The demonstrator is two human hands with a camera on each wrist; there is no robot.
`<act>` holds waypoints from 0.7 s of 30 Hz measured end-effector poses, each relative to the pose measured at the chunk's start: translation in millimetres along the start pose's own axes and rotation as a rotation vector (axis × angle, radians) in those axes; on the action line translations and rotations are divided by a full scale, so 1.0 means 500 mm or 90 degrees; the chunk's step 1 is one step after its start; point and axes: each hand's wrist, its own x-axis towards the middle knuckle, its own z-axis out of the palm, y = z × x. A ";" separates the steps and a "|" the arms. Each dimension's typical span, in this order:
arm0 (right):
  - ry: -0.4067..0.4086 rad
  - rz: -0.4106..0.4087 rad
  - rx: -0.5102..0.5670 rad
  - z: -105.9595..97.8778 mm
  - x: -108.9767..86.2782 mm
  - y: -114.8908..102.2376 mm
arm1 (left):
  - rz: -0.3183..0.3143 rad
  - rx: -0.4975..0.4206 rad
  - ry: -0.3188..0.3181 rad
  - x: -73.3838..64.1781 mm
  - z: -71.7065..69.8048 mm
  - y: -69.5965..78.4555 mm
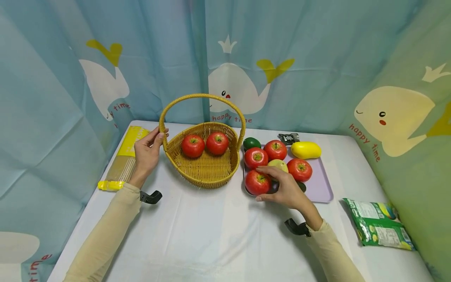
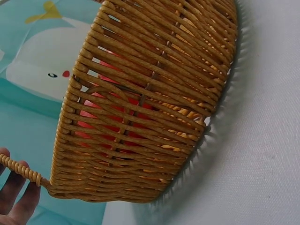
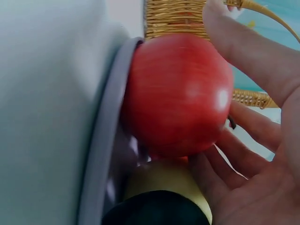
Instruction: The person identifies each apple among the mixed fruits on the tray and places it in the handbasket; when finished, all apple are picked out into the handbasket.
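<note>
My left hand (image 1: 147, 152) grips the base of the handle on a woven wicker basket (image 1: 204, 182), its fingers curled round the handle (image 2: 21, 169) in the left wrist view. Inside the basket sit two red apples, one apple (image 1: 192, 146) beside the other apple (image 1: 217, 143). My right hand (image 1: 287, 190) reaches over the lilac tray (image 1: 320, 184) at its near left corner. There, its fingers lie against a red apple (image 3: 180, 93) while the thumb stretches past the other side, seemingly apart from it. A pale green fruit (image 1: 278, 165) and dark fruit lie under the hand, partly hidden.
More red apples (image 1: 276, 150), a yellow mango-like fruit (image 1: 305, 150) and a dark green fruit (image 1: 251, 143) lie on the tray. A small black packet (image 1: 289, 138) is at its back edge. Noodle-like yellow pack (image 1: 123, 158) lies left, a green snack bag (image 1: 378, 225) right.
</note>
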 end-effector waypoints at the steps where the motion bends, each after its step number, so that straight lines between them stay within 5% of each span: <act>1: 0.001 -0.002 -0.009 0.001 -0.001 0.001 | -0.001 -0.003 0.000 0.000 0.000 0.000; 21: 0.035 -0.040 -0.065 0.019 0.000 -0.008 | -0.006 0.007 0.002 0.001 0.001 -0.001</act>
